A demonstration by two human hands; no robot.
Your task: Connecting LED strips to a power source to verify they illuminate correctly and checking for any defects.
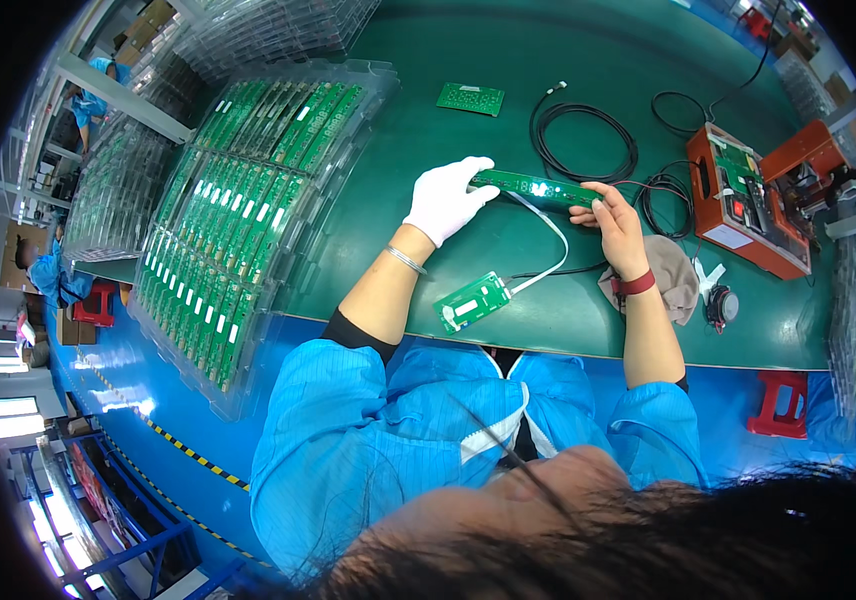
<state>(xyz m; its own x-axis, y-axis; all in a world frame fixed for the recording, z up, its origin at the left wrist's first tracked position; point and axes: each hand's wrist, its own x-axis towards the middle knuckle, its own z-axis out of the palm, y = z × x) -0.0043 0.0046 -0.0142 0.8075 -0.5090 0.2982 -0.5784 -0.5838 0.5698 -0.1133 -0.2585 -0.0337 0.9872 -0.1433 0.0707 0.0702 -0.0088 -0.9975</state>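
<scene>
A long, narrow green circuit board [538,187] with a lit display is held up between both hands over the green table. My left hand [448,199], in a white glove, pinches its left end. The bare fingers of my right hand [616,228] grip the right end. From the board a white ribbon cable [556,243] hangs down to a smaller green circuit board [473,303] lying near the table's front edge. A black cable also leads from that smaller board toward the right and passes under a brownish cloth cap [670,280].
At left, a clear plastic tray [293,265] holds rows of narrow boards. Another green board [470,98] lies farther back. A coiled black cable [588,150] and an orange test fixture [738,200] stand to the right, with a small round speaker [722,305] near the front edge.
</scene>
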